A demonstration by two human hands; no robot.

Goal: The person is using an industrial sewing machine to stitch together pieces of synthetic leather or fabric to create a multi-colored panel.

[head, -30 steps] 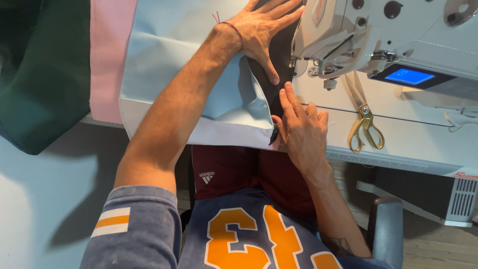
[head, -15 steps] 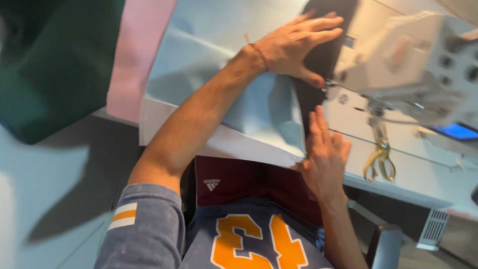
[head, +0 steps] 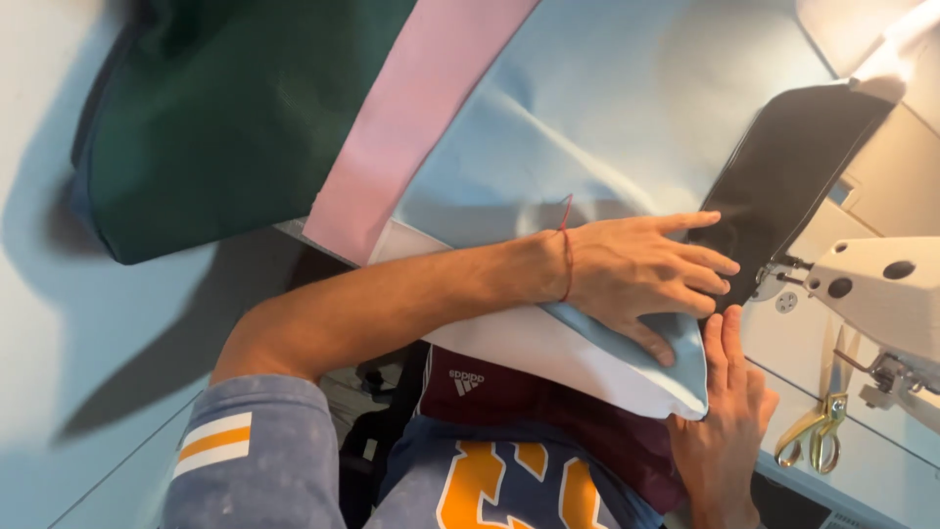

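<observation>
While the left hand (head: 641,279) lies flat with its fingers spread, it pins the light blue fabric (head: 587,147) and the edge of the black fabric strip (head: 783,176) down on the counter (head: 881,460), most likely so the layers stay smooth and lined up as they run toward the sewing machine (head: 881,284). Just below that flat grip, the right hand (head: 725,421) comes in with fingers straight and pressed together, tips touching the near end of the black strip at the blue cloth's folded corner, pinching nothing, steadying the edge by the look of it. Beyond the left fingertips the black strip runs up and away, long, narrow, dark, with a faint sheen and a neatly stitched rim. Under the left palm the blue cloth folds over a white underside and hangs off the counter toward the lap. Off beside the right hand lie gold-handled scissors (head: 813,431), untouched. Well behind the left wrist sit a pink fabric band (head: 411,118) and a dark green cloth (head: 235,118).
</observation>
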